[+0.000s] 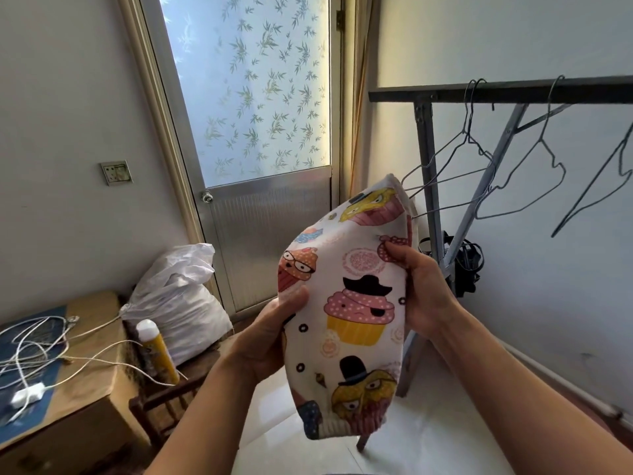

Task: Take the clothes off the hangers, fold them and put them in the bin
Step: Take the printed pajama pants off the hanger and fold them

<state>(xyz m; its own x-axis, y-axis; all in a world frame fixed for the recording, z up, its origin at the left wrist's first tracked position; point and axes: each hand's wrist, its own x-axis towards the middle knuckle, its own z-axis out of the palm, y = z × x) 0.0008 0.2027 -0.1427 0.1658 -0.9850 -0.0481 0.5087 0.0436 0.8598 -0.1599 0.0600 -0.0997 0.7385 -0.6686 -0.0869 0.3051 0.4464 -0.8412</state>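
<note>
Head view: cupcake-print garment is held up in mid-air just left of the clothes rack, off the hangers, with both hands on it. White knit cloth, cartoon cupcakes in hats and glasses, ribbed hem at the bottom end; it bows outward between the hands.

Left hand pinches the edge farther from the rack, thumb on the printed face, fingers hidden behind the cloth. Right hand grips the rack-side edge, fingers curled over it.

Three bare wire hangers hang on the rack's top bar: the nearest hanger reaches to just behind the garment's top corner, the middle hanger and far hanger sit further right along the bar. A black bundle sits at the rack's base.

Left of the rack: a door with bamboo-leaf frosted glass. Well left of the rack and lower: a white sack, a yellow spray can with a label too small to read, and white cables on a brown cabinet.
</note>
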